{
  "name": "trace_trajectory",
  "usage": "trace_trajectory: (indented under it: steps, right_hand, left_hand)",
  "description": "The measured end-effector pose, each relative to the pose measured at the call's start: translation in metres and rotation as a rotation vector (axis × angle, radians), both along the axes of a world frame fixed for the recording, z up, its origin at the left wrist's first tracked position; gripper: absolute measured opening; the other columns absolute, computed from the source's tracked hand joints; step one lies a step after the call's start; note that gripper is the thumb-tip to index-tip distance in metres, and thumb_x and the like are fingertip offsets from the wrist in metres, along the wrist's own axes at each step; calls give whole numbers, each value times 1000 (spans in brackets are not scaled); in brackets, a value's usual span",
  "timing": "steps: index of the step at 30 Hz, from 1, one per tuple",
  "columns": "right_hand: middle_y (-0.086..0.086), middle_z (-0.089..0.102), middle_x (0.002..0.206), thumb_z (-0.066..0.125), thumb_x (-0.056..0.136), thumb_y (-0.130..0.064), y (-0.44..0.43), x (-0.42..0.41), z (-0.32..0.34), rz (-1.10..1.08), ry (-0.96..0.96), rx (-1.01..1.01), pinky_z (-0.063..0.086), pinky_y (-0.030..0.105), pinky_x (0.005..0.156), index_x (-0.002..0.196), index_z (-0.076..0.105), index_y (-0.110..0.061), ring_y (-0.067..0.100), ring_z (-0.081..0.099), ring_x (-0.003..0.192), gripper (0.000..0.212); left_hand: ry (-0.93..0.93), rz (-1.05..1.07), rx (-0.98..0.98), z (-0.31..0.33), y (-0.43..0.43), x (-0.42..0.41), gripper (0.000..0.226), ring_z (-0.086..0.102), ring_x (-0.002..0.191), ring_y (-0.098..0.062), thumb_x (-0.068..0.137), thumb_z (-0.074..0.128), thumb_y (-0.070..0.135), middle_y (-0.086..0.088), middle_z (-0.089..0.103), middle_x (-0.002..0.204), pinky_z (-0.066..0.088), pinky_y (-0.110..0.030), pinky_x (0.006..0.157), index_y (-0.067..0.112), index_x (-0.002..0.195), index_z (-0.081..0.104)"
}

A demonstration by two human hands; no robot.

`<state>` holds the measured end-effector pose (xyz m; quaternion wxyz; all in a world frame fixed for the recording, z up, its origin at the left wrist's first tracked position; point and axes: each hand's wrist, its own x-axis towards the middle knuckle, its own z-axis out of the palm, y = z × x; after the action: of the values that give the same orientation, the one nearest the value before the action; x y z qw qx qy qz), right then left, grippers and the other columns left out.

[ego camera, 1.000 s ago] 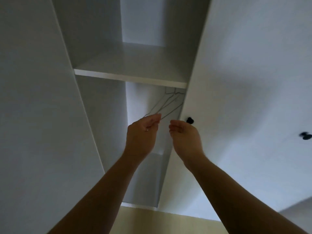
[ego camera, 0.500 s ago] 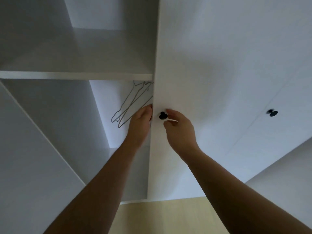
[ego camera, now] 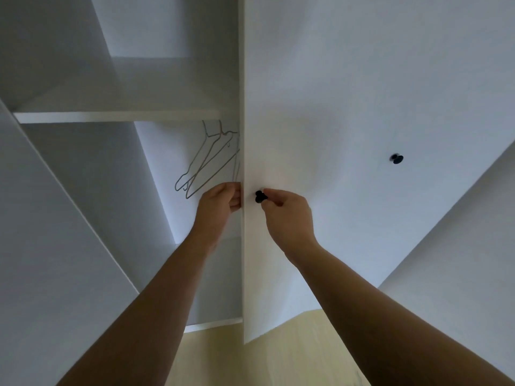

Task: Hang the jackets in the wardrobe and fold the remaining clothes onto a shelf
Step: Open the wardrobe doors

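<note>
Since a moment ago the right hand [ego camera: 287, 215] has pinched the black knob [ego camera: 260, 196], while the left hand [ego camera: 218, 203] curls round the wardrobe door [ego camera: 334, 107] edge, likely to swing it wider. Beyond, bare wire hangers [ego camera: 206, 162] hang under the shelf [ego camera: 117, 117]; no jackets show.

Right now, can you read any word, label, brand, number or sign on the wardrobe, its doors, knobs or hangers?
None: no text can be read anywhere in this view.
The wardrobe door is plain white.
The black knob pinched by the right hand and the second knob are unmarked.
The shelf edge and the wire hangers show no tag or sticker.
</note>
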<state>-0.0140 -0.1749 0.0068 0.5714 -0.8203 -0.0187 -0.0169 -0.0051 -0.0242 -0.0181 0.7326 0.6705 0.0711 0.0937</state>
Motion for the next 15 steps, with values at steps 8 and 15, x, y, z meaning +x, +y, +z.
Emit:
trace_trajectory:
  steps: [8,15]
  right_hand:
    - [-29,66,84,63,95,-20,-61,-62,-3,-64,7,49,42,4,50,122,73,-24,-10,63,61,29]
    - [-20,73,85,62,91,-22,-129,-107,-3,-197,21,68,42,8,49,116,76,-26,-6,62,55,29]
  left_hand:
    - [84,-106,-50,7,-40,-56,30,75,96,-24,106,47,25,-12,78,101,61,-33,82,8,104,72]
    - [114,-288,-97,19,-107,-98,32,75,95,-33,104,50,18,-21,76,99,62,-40,84,-4,101,73]
